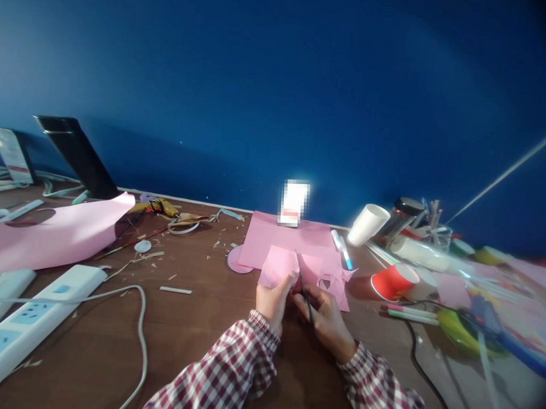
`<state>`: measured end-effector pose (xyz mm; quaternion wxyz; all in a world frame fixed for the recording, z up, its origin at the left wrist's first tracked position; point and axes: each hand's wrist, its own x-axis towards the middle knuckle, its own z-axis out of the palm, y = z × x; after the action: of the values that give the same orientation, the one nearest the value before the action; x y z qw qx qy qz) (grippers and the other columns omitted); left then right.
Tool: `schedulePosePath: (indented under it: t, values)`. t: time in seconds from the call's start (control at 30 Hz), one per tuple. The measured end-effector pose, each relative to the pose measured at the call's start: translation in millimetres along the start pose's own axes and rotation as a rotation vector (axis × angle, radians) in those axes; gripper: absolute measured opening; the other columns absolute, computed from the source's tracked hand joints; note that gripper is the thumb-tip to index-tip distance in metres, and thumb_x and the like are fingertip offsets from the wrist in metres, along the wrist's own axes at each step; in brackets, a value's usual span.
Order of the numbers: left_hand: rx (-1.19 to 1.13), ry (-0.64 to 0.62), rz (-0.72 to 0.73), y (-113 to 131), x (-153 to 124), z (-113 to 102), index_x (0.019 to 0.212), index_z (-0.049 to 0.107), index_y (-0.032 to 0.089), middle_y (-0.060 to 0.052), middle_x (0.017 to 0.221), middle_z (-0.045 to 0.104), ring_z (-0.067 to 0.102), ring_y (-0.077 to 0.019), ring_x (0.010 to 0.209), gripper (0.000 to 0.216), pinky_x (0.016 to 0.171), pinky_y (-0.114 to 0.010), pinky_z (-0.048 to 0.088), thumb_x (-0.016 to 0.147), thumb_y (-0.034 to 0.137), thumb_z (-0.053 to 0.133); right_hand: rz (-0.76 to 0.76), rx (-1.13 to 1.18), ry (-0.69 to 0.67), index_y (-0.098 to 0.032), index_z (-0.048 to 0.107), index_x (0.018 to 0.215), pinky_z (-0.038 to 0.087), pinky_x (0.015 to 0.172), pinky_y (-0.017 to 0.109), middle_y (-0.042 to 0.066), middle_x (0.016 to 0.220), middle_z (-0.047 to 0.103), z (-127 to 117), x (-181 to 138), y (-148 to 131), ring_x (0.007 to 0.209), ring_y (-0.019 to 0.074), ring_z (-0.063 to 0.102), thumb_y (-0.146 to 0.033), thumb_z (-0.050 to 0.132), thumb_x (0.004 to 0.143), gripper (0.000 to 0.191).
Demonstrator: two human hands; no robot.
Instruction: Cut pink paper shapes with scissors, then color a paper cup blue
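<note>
My left hand is closed on the lower edge of a small pink paper piece and holds it up off the wooden table. My right hand is closed around a thin dark tool, whose tip points up into the pink paper. I cannot tell whether the tool is a blade or scissors. Just right of the tool lies more pink paper with cut-out holes. A larger pink sheet lies flat behind them.
White power strips with a cable lie at the left, beside a big curled pink sheet. A red paper cup, a tipped white cup, markers, jars and a glue gun crowd the right. Paper scraps litter the middle.
</note>
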<state>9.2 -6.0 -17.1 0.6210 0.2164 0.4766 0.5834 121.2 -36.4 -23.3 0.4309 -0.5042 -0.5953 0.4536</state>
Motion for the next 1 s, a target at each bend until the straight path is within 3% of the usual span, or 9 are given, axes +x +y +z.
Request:
schedulePosePath:
  t: [0.37, 0.53, 0.73, 1.0]
  values:
    - [0.029, 0.025, -0.018, 1, 2, 0, 0.078, 0.064, 0.007, -0.004, 0.06, 0.061, 0.055, -0.0122, 0.051, 0.037, 0.044, -0.023, 0.046, 0.054, 0.031, 0.079, 0.011, -0.044, 0.002, -0.013, 0.065, 0.089, 0.045, 0.05, 0.022, 0.004, 0.07, 0.064, -3, 0, -8, 0.057, 0.0134, 0.056, -0.037, 0.06, 0.082, 0.025]
    - [0.019, 0.013, -0.034, 2, 3, 0, 0.082, 0.064, 0.007, -0.006, 0.064, 0.064, 0.059, -0.0147, 0.053, 0.04, 0.045, -0.024, 0.048, 0.054, 0.031, 0.079, 0.024, -0.05, 0.002, -0.013, 0.066, 0.089, 0.046, 0.049, 0.022, 0.004, 0.069, 0.066, -3, 0, -12, 0.056, 0.0136, 0.058, -0.036, 0.061, 0.081, 0.026]
    - [0.007, 0.003, -0.034, 2, 3, 0, 0.081, 0.065, 0.007, -0.007, 0.066, 0.066, 0.061, -0.016, 0.054, 0.038, 0.045, -0.025, 0.049, 0.054, 0.031, 0.078, 0.026, -0.036, -0.004, -0.013, 0.066, 0.091, 0.052, 0.061, 0.025, 0.007, 0.08, 0.07, -3, 2, -14, 0.071, 0.0187, 0.065, -0.037, 0.061, 0.081, 0.027]
    - [-0.017, -0.007, -0.026, 3, 4, -1, 0.082, 0.067, 0.006, -0.007, 0.066, 0.066, 0.061, -0.0152, 0.053, 0.039, 0.046, -0.025, 0.049, 0.053, 0.029, 0.079, 0.012, -0.052, -0.007, -0.013, 0.067, 0.093, 0.052, 0.062, 0.027, 0.008, 0.081, 0.07, -3, 1, -14, 0.07, 0.0189, 0.064, -0.039, 0.06, 0.081, 0.029]
